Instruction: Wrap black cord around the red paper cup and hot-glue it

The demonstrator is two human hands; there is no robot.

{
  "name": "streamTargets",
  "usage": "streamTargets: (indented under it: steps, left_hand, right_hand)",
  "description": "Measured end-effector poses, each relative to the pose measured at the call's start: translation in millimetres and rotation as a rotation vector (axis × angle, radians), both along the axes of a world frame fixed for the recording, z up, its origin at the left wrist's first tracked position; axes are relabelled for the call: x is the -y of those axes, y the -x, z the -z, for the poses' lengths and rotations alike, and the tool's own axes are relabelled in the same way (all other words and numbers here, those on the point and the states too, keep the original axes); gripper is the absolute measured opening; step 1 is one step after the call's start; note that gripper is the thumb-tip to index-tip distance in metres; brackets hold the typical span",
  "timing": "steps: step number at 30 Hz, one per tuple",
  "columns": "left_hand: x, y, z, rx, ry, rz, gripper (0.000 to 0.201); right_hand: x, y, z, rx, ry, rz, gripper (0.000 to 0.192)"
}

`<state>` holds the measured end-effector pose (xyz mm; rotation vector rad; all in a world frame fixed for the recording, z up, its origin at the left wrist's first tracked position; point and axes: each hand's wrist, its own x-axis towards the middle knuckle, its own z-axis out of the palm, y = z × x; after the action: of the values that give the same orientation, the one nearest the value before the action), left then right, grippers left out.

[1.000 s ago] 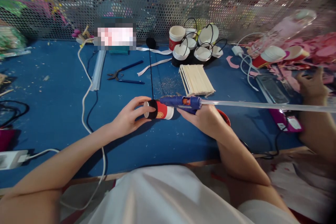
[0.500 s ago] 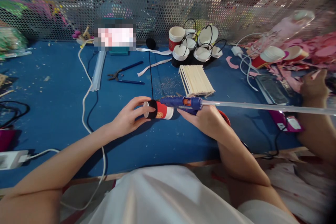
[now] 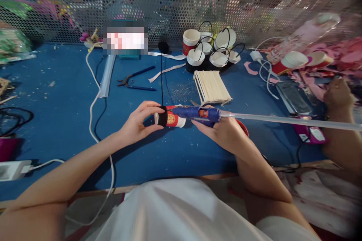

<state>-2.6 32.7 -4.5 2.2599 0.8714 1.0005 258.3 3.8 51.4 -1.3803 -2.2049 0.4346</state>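
Note:
My left hand [image 3: 138, 122] grips a small red and white paper cup [image 3: 173, 119] lying on its side, its bottom end wrapped in black yarn [image 3: 162, 117]. A strand of that yarn runs up the table to a black ball [image 3: 163, 47] at the back. My right hand [image 3: 223, 131] holds a blue glue gun [image 3: 198, 113], nozzle pointing left against the cup. A long clear glue stick [image 3: 288, 121] juts from the gun's rear toward the right.
Blue table [image 3: 56, 109] with a mesh wall behind. Pliers [image 3: 132, 81], clear glue sticks [image 3: 106, 75], a bundle of wooden sticks [image 3: 212, 87], several white cups with black handles [image 3: 212, 51], white cable [image 3: 92, 101]. Another person's hand [image 3: 338, 94] rests at the right among pink scraps.
The cup has turned a little in my left hand and the glue gun's tip has shifted slightly along it. The other person's hand at the right has moved a bit.

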Motion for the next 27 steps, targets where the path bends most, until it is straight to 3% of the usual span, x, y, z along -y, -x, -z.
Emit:
streamTargets:
  steps: [7, 13, 27]
  left_hand:
    - [0.1, -0.8, 5.1, 0.183, 0.297, 0.039, 0.042]
    - [0.7, -1.9, 4.0, 0.225, 0.471, -0.022, 0.041]
    - [-0.3, -3.4, -1.9, 0.237, 0.715, -0.089, 0.045]
  right_hand:
    - [2.5, -0.1, -4.0, 0.028, -0.019, -0.024, 0.010]
    - [3.8, -0.1, -5.6, 0.031, -0.012, -0.044, 0.011]
    - [6.5, -1.4, -5.5, 0.056, 0.004, -0.093, 0.015]
